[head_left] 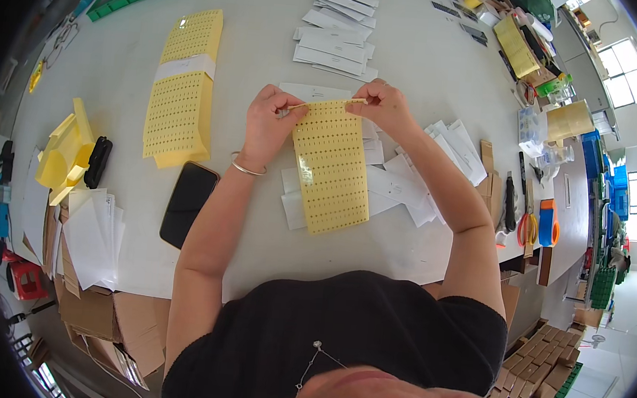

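Between my hands is a yellow punched card sheet (330, 170) with rows of small dark marks, its far edge pinched at both corners. My left hand (271, 120) is closed on the far left corner. At the far right corner, my right hand (385, 107) grips the same edge, which looks slightly folded over. Under and beside the sheet lie loose white paper slips (402, 185). To the left stands a tall stack of similar yellow sheets (179, 113), wrapped by a white paper band (185, 67). A black phone (189, 204) lies near my left forearm.
White slips (336, 36) are piled at the far middle. Crumpled yellow card (66, 151), a black stapler-like object (97, 161) and white papers (93, 237) lie at left. Orange-handled scissors (528, 229) and an orange-and-blue tape roll (548, 222) sit at the right edge.
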### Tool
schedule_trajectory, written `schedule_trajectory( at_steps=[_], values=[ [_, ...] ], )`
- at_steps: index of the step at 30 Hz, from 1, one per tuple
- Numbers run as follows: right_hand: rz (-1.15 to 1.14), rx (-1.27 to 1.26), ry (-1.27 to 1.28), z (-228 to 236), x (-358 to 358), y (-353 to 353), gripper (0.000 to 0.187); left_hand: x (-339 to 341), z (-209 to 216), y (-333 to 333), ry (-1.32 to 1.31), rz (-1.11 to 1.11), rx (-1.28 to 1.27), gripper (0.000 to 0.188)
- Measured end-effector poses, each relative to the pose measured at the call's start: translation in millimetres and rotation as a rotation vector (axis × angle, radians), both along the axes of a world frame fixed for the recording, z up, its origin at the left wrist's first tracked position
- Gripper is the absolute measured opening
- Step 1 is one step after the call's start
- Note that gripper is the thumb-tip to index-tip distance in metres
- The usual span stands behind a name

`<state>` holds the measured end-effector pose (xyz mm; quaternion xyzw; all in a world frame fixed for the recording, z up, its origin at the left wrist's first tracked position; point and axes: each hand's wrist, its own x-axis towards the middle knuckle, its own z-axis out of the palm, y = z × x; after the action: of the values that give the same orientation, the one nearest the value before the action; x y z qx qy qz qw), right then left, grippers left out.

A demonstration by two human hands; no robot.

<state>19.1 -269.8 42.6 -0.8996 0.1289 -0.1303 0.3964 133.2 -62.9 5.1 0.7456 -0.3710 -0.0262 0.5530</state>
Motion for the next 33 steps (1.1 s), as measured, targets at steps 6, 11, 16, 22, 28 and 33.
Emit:
schedule_trajectory(
  at_steps=[6, 11, 16, 22, 28, 33],
  values=[
    [0.067, 0.532, 0.188, -6, 2, 0, 0.018, -12, 6, -5, -0.357, 0.061, 0.091, 0.014],
    [0.121, 0.448, 0.178, -6, 4, 9, 0.016, -20, 25, -19, -0.658, -0.033, 0.175, 0.01],
    [0.103, 0.326, -0.055, 3, 3, 0, 0.01, -1, 31, -24, -0.572, -0.115, 0.379, 0.017],
    [0.224, -0.351, -0.317, 5, 6, -6, 0.01, 4, 23, -31, -0.484, -0.159, 0.32, 0.018],
    [0.325, -0.7, -0.432, 6, 9, -3, 0.006, 10, 18, -34, -0.322, -0.191, 0.264, 0.017],
    [0.296, -0.468, -0.356, 3, 34, -15, 0.006, 15, 10, -39, -0.351, -0.09, 0.219, 0.017]
  ],
)
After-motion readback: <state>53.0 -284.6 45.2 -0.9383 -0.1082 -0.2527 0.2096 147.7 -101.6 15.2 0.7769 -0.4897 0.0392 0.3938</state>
